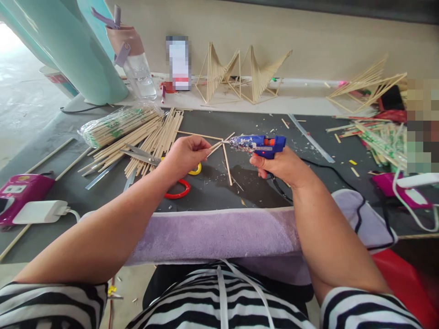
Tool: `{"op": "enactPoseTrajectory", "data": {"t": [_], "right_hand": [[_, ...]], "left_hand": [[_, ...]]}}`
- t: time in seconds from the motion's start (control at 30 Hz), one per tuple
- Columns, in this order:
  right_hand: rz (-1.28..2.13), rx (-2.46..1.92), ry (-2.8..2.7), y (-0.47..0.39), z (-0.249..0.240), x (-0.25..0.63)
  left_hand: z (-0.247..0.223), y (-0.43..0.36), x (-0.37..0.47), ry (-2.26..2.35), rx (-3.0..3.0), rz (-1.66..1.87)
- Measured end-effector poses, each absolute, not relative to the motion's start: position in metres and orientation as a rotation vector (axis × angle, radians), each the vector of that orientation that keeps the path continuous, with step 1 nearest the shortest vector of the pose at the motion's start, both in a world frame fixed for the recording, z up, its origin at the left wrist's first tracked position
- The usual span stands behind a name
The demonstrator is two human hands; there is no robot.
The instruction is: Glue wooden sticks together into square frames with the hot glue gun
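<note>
My right hand (274, 165) is wrapped round the handle of a blue glue gun (257, 143), its nozzle pointing left. Between the fingertips of my left hand (188, 153) is a thin wooden stick (215, 149), its far end at the nozzle. Just beyond, more sticks meet near the nozzle; one of them (227, 164) slants toward me on the dark table. Below my left wrist lie scissors (144, 155) with red and yellow handles, partly hidden by my forearm. A loose pile of wooden sticks (168, 135) spreads to the left of that hand.
Stick frameworks (219, 75) stand along the back ledge beside a phone (179, 64) and a water bottle (137, 68). Wrapped sticks (120, 125) lie at left. A purple power strip (25, 196) sits at the left edge. The glue gun's black cord (329, 173) trails right. A purple towel (219, 233) covers the near edge.
</note>
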State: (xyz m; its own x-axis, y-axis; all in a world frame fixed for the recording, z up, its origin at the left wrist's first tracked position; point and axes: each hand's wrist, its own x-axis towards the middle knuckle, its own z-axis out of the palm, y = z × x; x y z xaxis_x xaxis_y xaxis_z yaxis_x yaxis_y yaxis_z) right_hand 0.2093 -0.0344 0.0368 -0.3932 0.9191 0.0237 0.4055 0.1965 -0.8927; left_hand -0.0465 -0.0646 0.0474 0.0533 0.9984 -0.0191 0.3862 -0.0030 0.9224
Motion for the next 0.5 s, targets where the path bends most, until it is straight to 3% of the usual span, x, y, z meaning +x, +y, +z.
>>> {"op": "enactPoseTrajectory", "data": {"t": [0.3, 0.5], "right_hand": [[1.398, -1.065, -1.732, -0.0405, 0.0443, 0.2082], [1.374, -1.107, -1.747, -0.0428, 0.047, 0.2063]], "left_hand": [[0.0524, -0.0644, -0.0501, 1.212, 1.221, 0.957], [0.053, -0.0635, -0.0529, 1.131, 1.158, 0.948]]}}
